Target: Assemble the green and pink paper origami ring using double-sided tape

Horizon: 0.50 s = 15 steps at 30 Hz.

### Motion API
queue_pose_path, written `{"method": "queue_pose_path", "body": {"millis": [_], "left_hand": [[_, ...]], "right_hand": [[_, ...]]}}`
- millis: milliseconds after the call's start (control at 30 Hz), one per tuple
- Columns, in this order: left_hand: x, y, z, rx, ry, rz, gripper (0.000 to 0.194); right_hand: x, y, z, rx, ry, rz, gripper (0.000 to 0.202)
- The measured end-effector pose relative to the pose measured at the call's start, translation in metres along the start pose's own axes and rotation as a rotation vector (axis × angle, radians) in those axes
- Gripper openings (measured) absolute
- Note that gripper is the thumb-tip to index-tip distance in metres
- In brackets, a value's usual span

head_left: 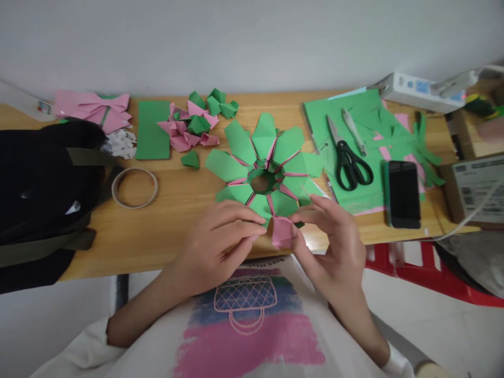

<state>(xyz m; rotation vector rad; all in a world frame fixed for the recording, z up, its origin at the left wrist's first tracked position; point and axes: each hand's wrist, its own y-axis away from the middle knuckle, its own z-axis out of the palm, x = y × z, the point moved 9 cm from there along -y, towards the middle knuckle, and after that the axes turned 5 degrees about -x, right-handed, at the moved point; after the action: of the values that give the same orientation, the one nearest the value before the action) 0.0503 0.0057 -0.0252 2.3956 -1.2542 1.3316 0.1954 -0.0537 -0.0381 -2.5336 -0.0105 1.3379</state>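
Paper ring: a green-and-pink flower is lying mid-desk, looking light, springy, easily creased.
Pink piece: sitting around half past five on the ring's rim.
Left hand: fingertips are resting close together at six o'clock; I cannot tell whether they are gripping.
Right hand: thumb and forefinger are pinching the pink piece's three-o'clock edge.
Best hold: folded seams, probably, sparing the thin petals.

The head view looks forward and down, close above the table.
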Motion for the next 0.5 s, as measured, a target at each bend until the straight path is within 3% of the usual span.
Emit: {"method": "queue_pose_path", "body": {"millis": [500], "left_hand": [[0.0033, 0.0057, -0.0024, -0.004, -0.069, 0.052, 0.018]], "right_hand": [[0.003, -0.0003, -0.0009, 0.035, -0.018, -0.018, 0.064]]}}
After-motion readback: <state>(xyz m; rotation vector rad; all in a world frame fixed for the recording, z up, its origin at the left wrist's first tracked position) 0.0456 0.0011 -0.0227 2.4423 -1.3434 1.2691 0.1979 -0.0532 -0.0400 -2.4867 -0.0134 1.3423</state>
